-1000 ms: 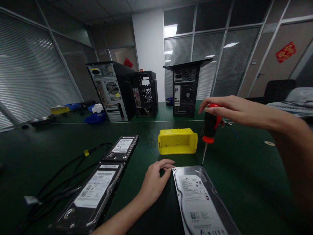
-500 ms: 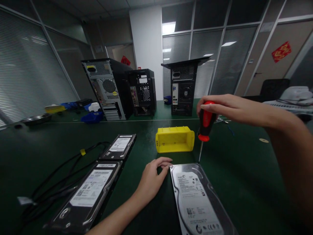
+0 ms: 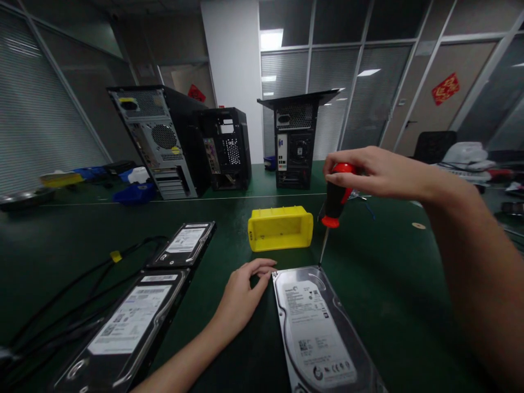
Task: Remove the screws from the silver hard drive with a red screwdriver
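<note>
A silver hard drive point(image 3: 313, 333) with a white label lies flat on the green table in front of me. My right hand point(image 3: 356, 172) is wrapped over the top of a red and black screwdriver point(image 3: 336, 199), which stands nearly upright. Its tip meets the drive's far right corner; the screw head there is too small to make out. At the far left corner, my left hand point(image 3: 244, 292) rests on the table with thumb and fingertips closed against the drive's edge. Just beyond the drive, a yellow plastic bin point(image 3: 280, 229) lies on its side, its opening towards me.
Two more hard drives, one nearer point(image 3: 135, 316) and one farther point(image 3: 186, 244), lie on the left beside black cables point(image 3: 77, 286). Three computer cases point(image 3: 164, 136) stand at the back. A blue bin point(image 3: 134, 194) sits by the leftmost case. Some small tools point(image 3: 362, 202) lie behind the screwdriver.
The whole view has shifted, so things appear farther left. The screwdriver's handle has turned in my right hand, its red stripe now facing right. My left hand keeps its place at the drive's corner.
</note>
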The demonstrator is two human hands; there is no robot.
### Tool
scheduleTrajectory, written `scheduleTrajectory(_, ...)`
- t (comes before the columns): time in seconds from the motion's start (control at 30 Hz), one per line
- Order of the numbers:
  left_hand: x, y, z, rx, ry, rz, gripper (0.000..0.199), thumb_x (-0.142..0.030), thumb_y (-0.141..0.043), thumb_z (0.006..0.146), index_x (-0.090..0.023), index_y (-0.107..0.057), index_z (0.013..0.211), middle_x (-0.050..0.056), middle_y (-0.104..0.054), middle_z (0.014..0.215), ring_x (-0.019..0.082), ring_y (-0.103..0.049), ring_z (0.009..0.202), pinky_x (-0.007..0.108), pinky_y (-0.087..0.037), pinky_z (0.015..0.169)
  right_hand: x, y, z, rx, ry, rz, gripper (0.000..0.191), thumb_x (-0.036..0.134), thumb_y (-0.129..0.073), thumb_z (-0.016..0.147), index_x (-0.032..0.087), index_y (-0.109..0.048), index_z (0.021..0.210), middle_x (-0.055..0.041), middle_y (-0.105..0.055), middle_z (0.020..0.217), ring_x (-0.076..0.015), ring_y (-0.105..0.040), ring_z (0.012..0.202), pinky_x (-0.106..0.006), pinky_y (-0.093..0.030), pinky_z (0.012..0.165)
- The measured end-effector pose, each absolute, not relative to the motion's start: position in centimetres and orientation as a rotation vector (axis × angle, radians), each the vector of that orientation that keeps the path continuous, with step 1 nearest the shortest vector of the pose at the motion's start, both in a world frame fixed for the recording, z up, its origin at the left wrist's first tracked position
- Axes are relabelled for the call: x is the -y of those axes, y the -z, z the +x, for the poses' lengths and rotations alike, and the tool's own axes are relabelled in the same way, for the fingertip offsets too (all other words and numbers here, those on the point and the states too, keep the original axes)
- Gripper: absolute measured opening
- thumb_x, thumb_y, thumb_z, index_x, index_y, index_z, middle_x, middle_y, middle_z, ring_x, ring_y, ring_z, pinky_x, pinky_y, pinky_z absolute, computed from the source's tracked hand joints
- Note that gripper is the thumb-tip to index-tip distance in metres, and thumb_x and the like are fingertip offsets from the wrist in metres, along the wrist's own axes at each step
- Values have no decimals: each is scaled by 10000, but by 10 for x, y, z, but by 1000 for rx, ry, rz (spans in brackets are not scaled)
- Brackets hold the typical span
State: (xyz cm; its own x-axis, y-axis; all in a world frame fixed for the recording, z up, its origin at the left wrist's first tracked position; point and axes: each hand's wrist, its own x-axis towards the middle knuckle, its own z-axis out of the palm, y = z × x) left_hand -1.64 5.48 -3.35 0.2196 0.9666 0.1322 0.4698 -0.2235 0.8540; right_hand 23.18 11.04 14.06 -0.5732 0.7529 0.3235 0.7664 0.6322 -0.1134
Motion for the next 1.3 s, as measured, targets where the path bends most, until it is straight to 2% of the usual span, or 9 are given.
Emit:
scheduleTrajectory(0.27,-55,35,-18,-1328,-908,1801,274,-297,-480,874,-168,-617,1072,37,-701,1013,186,-628,977,291,-440,887,-109,-139,221,2409,254,-1362,556,673,-419,780,152,-601,710,-29,-530,588,-126,-440,509,-284,-284,526)
scheduleTrajectory(0.37,-55,35,-19,-1340,-925,1797,311,-364,-436,898,-191,-621,1079,28,-695,1020,198,-614,999,306,-432,894,-111,-138,222,2388,323,-1402,579,654,-339,825,149,-591,698,-34,-518,584,-123,-424,503,-283,-275,527)
scheduleTrajectory(0.6,-53,38,-19,-1403,-839,1786,402,-453,-389,901,-207,-560,1170,58,-647,1122,238,-549,1100,402,-371,983,-108,-140,225,2469,140,-1184,310,399,-418,864,152,-604,889,-51,-601,763,-139,-502,616,-267,-324,562)
scheduleTrajectory(0.7,-49,34,-19,-1389,-783,1793,469,-476,-382,893,-201,-479,1260,74,-620,1166,245,-525,1127,439,-350,1009,-109,-140,222,2485,138,-1117,276,385,-441,860,161,-594,909,-48,-614,796,-143,-523,650,-267,-335,584)
scheduleTrajectory(0.8,-40,27,-19,-1405,-668,1862,690,-555,-470,820,-201,-316,1393,103,-511,1317,296,-439,1215,519,-292,1043,-112,-139,223,2467,235,-1223,368,493,-425,852,167,-596,866,-38,-590,700,-139,-493,582,-275,-312,550)
scheduleTrajectory(0.93,-27,32,-15,-1318,-459,2003,1349,-606,-769,426,-228,-5,1471,143,-179,1515,428,-200,1343,623,-224,1042,-115,-138,231,2437,288,-1328,369,488,-419,844,182,-575,977,-47,-584,703,-155,-485,568,-294,-317,543)
scheduleTrajectory(0.97,-26,38,-12,-1275,-450,2036,1396,-585,-784,394,-232,35,1468,139,-132,1528,437,-173,1351,620,-213,1050,-115,-138,233,2444,260,-1320,347,450,-424,844,184,-558,1021,-50,-588,722,-160,-490,576,-299,-324,546)
scheduleTrajectory(1.13,-26,63,3,-1435,-508,2001,960,-507,-618,673,-253,-139,1466,88,-163,1526,391,-146,1373,597,-216,1063,-112,-139,237,2482,23,-1206,371,376,-451,844,174,-473,1155,-55,-599,811,-164,-520,641,-292,-361,568)
scheduleTrajectory(1.3,-18,56,6,-1395,-571,2086,1151,-474,-711,580,-212,-34,1473,136,-82,1531,420,-178,1358,615,-200,1058,-110,-138,230,2472,-6,-1136,422,510,-481,831,166,-526,1072,-60,-607,854,-170,-541,689,-291,-383,585)
